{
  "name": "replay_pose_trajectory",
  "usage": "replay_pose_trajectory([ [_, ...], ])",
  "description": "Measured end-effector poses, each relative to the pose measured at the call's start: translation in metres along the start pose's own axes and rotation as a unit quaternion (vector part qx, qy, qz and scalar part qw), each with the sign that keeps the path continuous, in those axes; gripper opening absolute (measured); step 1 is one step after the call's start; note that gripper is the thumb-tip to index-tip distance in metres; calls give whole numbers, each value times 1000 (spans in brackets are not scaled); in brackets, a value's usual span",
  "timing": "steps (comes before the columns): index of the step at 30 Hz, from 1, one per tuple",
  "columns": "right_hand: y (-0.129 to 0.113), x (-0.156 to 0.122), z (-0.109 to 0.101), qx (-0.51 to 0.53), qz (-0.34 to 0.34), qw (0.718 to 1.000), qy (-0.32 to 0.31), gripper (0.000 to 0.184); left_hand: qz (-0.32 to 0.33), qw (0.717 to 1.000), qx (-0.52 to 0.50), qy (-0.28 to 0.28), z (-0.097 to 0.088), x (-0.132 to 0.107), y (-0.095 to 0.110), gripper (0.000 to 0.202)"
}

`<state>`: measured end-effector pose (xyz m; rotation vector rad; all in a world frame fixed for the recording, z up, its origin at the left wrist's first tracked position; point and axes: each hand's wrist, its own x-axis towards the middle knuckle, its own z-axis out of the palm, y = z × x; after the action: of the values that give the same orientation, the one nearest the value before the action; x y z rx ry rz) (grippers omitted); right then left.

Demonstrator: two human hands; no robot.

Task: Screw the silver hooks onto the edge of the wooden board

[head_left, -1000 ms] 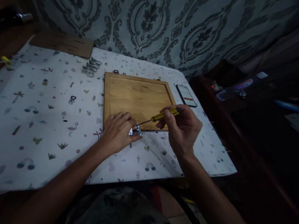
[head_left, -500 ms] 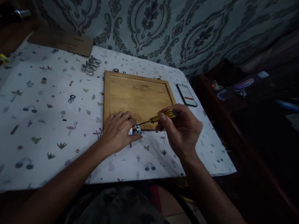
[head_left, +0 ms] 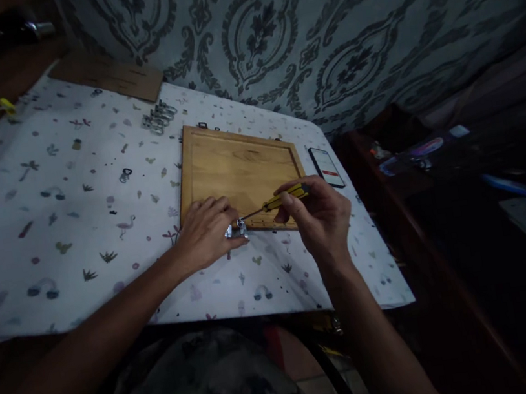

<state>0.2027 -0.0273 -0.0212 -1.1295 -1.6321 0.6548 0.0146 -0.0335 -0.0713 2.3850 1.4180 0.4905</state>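
Note:
A framed wooden board (head_left: pixel 244 170) lies flat on a table covered with a white patterned cloth (head_left: pixel 74 217). My left hand (head_left: pixel 206 231) rests on the board's near edge, its fingers pinched on a small metal hinge (head_left: pixel 237 230) held against the wood. A yellow-handled screwdriver (head_left: pixel 278 202) is gripped in my right hand (head_left: pixel 319 218), and its tip points left onto the hinge.
Several metal hinges (head_left: pixel 158 118) lie in a heap beyond the board. A loose small fitting (head_left: pixel 125 175) sits on the cloth to the left. A phone (head_left: pixel 326 166) lies right of the board. A brown cardboard sheet (head_left: pixel 109 75) lies at the back. A patterned curtain (head_left: pixel 318 32) hangs behind.
My right hand has turned slightly on the screwdriver handle and shifted a little up. The left hand, hinge and board stay put.

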Motion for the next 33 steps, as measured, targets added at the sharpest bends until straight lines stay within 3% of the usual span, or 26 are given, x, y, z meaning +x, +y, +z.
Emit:
replay_pose_trajectory([
  [6,2,-4,12,-19,-6,997,72,35,5,1000,0,8,2,0,-1,32],
  [12,2,-6,10,-2,1,998,60,23,12,1000,6,27,6,-1,-3,35],
  [22,1,-9,-2,-5,-13,999,-41,20,9,1000,-13,22,7,-1,-4,32],
  [29,10,-8,5,-80,-19,996,33,26,9,1000,0,20,6,-1,-4,35],
  [33,12,-10,9,-61,-7,997,36,28,11,1000,-1,17,6,-1,-4,36],
])
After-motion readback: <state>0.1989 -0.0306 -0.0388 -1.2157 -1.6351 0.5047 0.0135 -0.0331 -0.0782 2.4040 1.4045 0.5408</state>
